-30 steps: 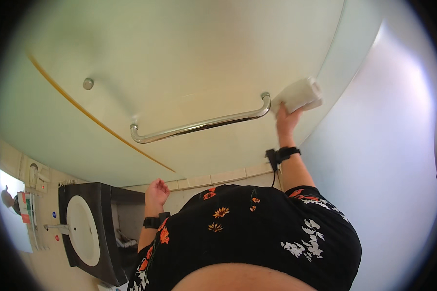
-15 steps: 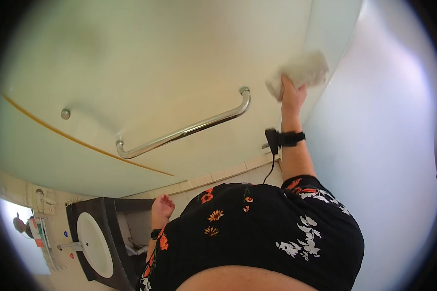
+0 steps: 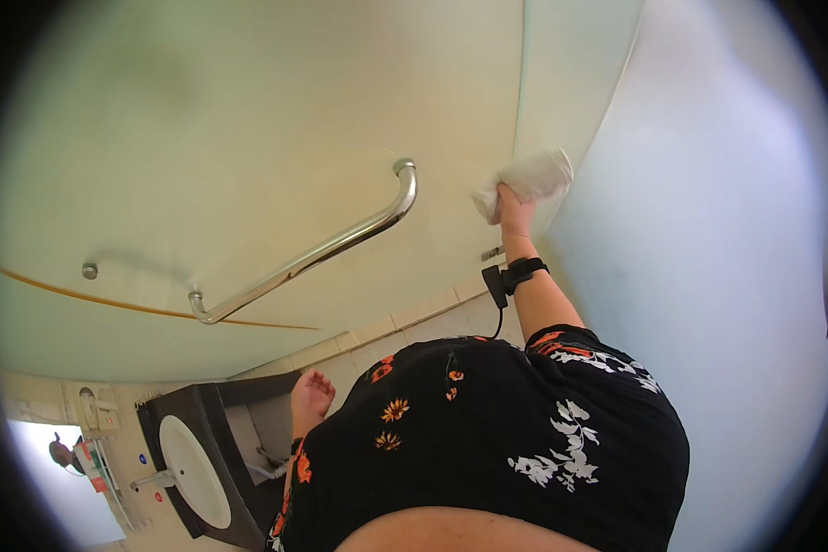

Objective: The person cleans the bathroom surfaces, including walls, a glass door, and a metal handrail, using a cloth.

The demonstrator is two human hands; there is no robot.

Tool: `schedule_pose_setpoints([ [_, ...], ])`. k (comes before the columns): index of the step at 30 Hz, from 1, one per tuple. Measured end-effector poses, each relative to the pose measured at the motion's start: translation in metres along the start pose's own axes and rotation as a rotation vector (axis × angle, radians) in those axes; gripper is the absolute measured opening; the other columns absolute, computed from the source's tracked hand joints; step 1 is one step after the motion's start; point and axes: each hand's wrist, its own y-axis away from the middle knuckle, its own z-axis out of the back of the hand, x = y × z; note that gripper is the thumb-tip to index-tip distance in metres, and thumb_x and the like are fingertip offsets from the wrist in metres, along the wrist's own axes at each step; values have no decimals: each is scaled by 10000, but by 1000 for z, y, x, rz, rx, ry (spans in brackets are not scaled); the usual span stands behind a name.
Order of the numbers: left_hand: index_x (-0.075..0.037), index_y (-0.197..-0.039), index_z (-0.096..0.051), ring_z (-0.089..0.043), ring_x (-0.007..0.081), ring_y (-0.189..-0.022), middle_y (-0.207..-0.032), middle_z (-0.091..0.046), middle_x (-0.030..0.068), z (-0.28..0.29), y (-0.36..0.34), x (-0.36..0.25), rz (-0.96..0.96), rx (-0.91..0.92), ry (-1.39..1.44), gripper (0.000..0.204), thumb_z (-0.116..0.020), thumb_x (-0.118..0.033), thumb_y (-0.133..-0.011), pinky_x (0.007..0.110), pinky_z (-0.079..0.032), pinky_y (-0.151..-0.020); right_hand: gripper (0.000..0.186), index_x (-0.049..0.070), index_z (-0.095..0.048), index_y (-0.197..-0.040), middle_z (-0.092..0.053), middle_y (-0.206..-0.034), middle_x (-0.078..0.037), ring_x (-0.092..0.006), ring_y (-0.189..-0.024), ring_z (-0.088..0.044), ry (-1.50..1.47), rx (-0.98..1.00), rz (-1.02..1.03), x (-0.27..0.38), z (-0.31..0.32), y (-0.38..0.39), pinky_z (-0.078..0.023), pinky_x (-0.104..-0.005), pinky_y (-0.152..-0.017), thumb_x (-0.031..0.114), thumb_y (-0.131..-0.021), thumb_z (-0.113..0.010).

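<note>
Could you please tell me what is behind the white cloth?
Pale panelling shows around the white cloth, with a thin seam running down to the cloth's upper edge. What lies directly behind the cloth and the right hand gripping it is covered and cannot be seen.

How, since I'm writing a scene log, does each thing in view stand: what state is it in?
Cloth: bunched, gripped
Right hand: closed on the cloth
Left hand: fingers loosely curled, nothing seen in it
Metal handle: fixed to the pale panel, unheld
Black wrist strap: fastened around the right wrist
Tap: too small to tell if running
</note>
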Motion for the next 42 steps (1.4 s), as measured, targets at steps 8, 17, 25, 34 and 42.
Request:
schedule_pose_setpoints([
  [8,-101,-757,-543,-527,165,-636,-674,-543,5,-11,3,12,12,22,-30,103,-540,-172,-832,322,-440,-621,514,-32,-481,-1090,-511,-1111,-129,-241,-1007,-501,-79,-95,-340,0,3,-13,-415,-342,-826,155,-656,-686],
  [17,-83,-756,-541,-527,158,-631,-669,-542,9,-29,-10,19,25,52,-7,119,-545,-174,-832,305,-442,-610,531,-6,-444,-1153,-510,-1059,-187,-347,-996,-492,208,197,691,154,-63,50,-390,-420,-870,121,-683,-655],
  [25,-74,-769,-539,-531,172,-639,-682,-540,24,-16,-16,24,18,49,42,130,-514,-175,-847,308,-445,-608,489,-3,-486,-1136,-539,-1078,-182,-377,-1021,-494,418,518,662,65,-33,69,-378,-413,-904,78,-673,-620],
  [34,-72,-765,-539,-532,182,-645,-700,-540,28,14,-17,34,2,20,103,118,-531,-164,-838,321,-451,-625,390,-39,-538,-1027,-598,-964,-144,-273,-904,-576,99,686,267,128,-60,68,-445,-341,-794,76,-669,-640],
  [42,-83,-749,-544,-538,168,-636,-683,-554,17,26,-26,34,23,-6,108,116,-540,-166,-831,312,-452,-608,417,36,-566,-1039,-499,-1128,-161,-360,-985,-452,629,628,1041,149,-81,131,-375,-437,-832,44,-623,-590],
])
